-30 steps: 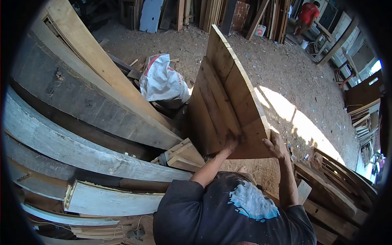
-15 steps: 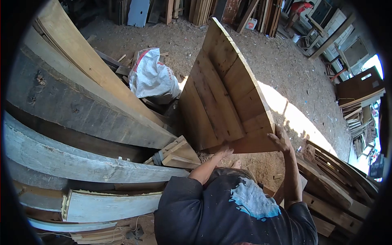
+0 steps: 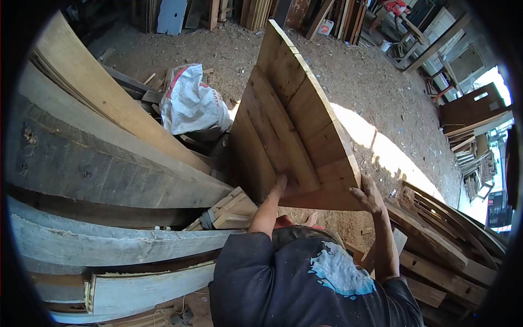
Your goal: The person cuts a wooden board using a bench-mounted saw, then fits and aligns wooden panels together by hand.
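A large wooden panel [image 3: 321,128] of joined boards, with a raised strip across its near face, stands tilted in front of me. My right hand [image 3: 369,197] grips its lower right corner, thumb on the near face and fingers around the edge. My left hand [image 3: 279,187] is closed against the lower part of the near face; its fingertips are hard to make out there. Short wooden blocks bound together [image 3: 231,210] lie left of my left forearm.
Long thick planks [image 3: 120,158] fill the left side. A white sack [image 3: 193,103] sits beyond them. More timber [image 3: 436,240] is stacked at right. Another person in red [image 3: 395,7] bends over at the far right, near a white bucket [image 3: 385,45]. Sawdust covers the ground.
My left hand has moved up and left from the panel's lower edge onto its near face. The panel has shifted slightly left in view; my right hand keeps its corner.
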`<control>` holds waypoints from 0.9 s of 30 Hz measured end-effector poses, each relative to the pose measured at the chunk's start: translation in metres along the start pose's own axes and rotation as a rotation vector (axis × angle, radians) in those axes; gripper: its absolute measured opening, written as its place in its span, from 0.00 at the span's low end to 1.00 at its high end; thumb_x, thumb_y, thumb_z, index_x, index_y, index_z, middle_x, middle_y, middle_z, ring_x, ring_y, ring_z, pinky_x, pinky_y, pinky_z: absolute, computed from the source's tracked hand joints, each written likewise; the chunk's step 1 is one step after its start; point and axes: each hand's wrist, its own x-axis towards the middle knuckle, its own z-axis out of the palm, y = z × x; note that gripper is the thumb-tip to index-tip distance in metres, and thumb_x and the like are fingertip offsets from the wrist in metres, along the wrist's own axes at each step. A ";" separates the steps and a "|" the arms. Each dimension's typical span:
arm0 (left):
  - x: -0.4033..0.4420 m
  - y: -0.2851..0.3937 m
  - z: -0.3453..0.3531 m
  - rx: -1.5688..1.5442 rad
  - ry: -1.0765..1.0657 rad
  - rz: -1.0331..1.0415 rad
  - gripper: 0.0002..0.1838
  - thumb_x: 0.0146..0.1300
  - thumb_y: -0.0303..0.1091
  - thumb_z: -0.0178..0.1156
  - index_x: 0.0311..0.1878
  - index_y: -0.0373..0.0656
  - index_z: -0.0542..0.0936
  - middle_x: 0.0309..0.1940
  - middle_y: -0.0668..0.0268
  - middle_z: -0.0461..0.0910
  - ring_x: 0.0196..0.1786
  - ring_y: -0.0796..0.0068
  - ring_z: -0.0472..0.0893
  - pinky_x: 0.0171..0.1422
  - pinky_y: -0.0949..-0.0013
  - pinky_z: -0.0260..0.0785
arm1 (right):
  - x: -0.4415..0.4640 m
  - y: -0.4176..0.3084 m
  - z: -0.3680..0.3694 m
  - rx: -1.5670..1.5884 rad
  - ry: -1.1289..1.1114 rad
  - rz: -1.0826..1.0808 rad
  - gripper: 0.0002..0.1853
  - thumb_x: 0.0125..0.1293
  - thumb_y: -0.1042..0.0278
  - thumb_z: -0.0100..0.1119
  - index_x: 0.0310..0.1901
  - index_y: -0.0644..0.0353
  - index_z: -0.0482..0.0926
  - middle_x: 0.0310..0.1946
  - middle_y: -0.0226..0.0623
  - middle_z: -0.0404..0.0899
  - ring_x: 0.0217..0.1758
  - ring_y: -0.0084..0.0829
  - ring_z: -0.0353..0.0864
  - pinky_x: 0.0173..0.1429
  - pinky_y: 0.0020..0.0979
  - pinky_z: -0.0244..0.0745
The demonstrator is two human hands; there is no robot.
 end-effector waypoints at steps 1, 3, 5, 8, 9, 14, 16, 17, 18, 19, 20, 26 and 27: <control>0.007 0.005 -0.007 -0.179 0.004 -0.041 0.21 0.78 0.43 0.44 0.63 0.39 0.74 0.58 0.53 0.78 0.63 0.55 0.77 0.69 0.52 0.67 | -0.001 -0.010 0.002 -0.029 -0.004 0.014 0.24 0.66 0.60 0.64 0.56 0.70 0.75 0.42 0.44 0.84 0.45 0.32 0.81 0.53 0.37 0.77; 0.017 0.012 -0.020 -0.529 0.005 -0.108 0.22 0.78 0.44 0.43 0.64 0.38 0.74 0.59 0.53 0.78 0.64 0.56 0.76 0.69 0.53 0.67 | -0.004 -0.031 0.005 -0.080 -0.014 0.040 0.24 0.66 0.60 0.63 0.56 0.70 0.75 0.42 0.45 0.84 0.45 0.32 0.81 0.53 0.37 0.77; 0.030 0.017 -0.038 -0.771 -0.005 -0.148 0.23 0.78 0.44 0.43 0.65 0.38 0.73 0.60 0.53 0.78 0.65 0.56 0.76 0.69 0.54 0.67 | -0.002 -0.014 0.012 0.045 -0.023 0.019 0.24 0.66 0.61 0.63 0.56 0.70 0.75 0.43 0.48 0.84 0.46 0.35 0.82 0.53 0.39 0.77; 0.051 0.026 -0.064 -0.973 -0.011 -0.182 0.24 0.79 0.45 0.43 0.66 0.38 0.73 0.61 0.52 0.77 0.66 0.56 0.76 0.70 0.56 0.67 | -0.004 -0.019 0.017 -0.037 0.009 0.016 0.23 0.65 0.62 0.63 0.56 0.69 0.75 0.42 0.51 0.84 0.46 0.40 0.84 0.52 0.41 0.77; 0.058 0.027 -0.073 -1.016 -0.007 -0.190 0.25 0.79 0.45 0.43 0.66 0.38 0.73 0.62 0.52 0.77 0.66 0.56 0.75 0.70 0.56 0.67 | -0.005 -0.011 0.021 -0.012 0.005 0.027 0.23 0.65 0.62 0.63 0.56 0.69 0.75 0.42 0.51 0.84 0.45 0.40 0.84 0.52 0.41 0.77; 0.081 0.010 -0.094 -1.058 0.070 -0.152 0.27 0.79 0.47 0.43 0.69 0.37 0.72 0.64 0.52 0.76 0.68 0.57 0.75 0.70 0.59 0.67 | -0.005 -0.031 0.025 0.006 -0.010 0.088 0.23 0.64 0.64 0.64 0.57 0.68 0.75 0.42 0.53 0.84 0.46 0.46 0.85 0.53 0.43 0.77; 0.084 0.004 -0.095 -1.029 0.050 -0.088 0.28 0.80 0.49 0.42 0.71 0.37 0.70 0.66 0.53 0.75 0.68 0.59 0.74 0.71 0.60 0.67 | -0.007 -0.036 0.028 -0.061 0.018 0.046 0.23 0.64 0.64 0.65 0.57 0.67 0.75 0.43 0.56 0.84 0.49 0.52 0.85 0.55 0.45 0.77; 0.085 0.003 -0.096 -1.012 0.027 -0.053 0.30 0.81 0.50 0.40 0.73 0.37 0.69 0.67 0.54 0.75 0.69 0.61 0.74 0.72 0.60 0.66 | -0.006 -0.041 0.026 -0.122 0.003 0.020 0.24 0.65 0.64 0.64 0.58 0.68 0.74 0.46 0.59 0.83 0.51 0.56 0.83 0.57 0.47 0.76; 0.081 -0.001 -0.095 -0.996 0.011 -0.022 0.31 0.82 0.52 0.39 0.74 0.37 0.68 0.68 0.55 0.74 0.69 0.63 0.73 0.72 0.60 0.65 | -0.006 -0.040 0.027 -0.127 0.002 0.038 0.25 0.65 0.63 0.64 0.59 0.68 0.73 0.46 0.60 0.83 0.52 0.57 0.82 0.57 0.48 0.76; 0.081 -0.003 -0.090 -0.976 0.019 -0.038 0.31 0.82 0.51 0.38 0.74 0.37 0.67 0.68 0.55 0.74 0.70 0.63 0.73 0.72 0.60 0.65 | -0.008 -0.038 0.028 -0.132 -0.004 0.052 0.26 0.65 0.63 0.64 0.60 0.68 0.72 0.47 0.61 0.82 0.52 0.59 0.82 0.57 0.48 0.76; 0.088 -0.002 -0.089 -0.955 0.036 -0.044 0.31 0.82 0.50 0.38 0.75 0.38 0.67 0.68 0.55 0.74 0.70 0.62 0.73 0.72 0.60 0.65 | -0.007 -0.042 0.025 -0.140 -0.002 0.060 0.26 0.65 0.63 0.64 0.60 0.68 0.72 0.47 0.61 0.82 0.52 0.59 0.82 0.57 0.49 0.76; 0.079 -0.009 -0.091 -0.700 0.174 -0.335 0.28 0.83 0.46 0.36 0.75 0.39 0.66 0.70 0.55 0.73 0.69 0.58 0.74 0.72 0.58 0.67 | -0.006 -0.042 0.027 -0.116 -0.027 0.043 0.28 0.65 0.62 0.64 0.62 0.68 0.70 0.47 0.62 0.82 0.53 0.60 0.81 0.58 0.49 0.75; 0.075 -0.005 -0.092 -0.673 0.181 -0.395 0.28 0.83 0.46 0.36 0.76 0.39 0.65 0.70 0.54 0.72 0.69 0.58 0.74 0.72 0.58 0.68 | -0.006 -0.040 0.028 -0.128 -0.026 0.039 0.28 0.65 0.62 0.64 0.62 0.68 0.70 0.47 0.62 0.82 0.53 0.60 0.81 0.59 0.49 0.75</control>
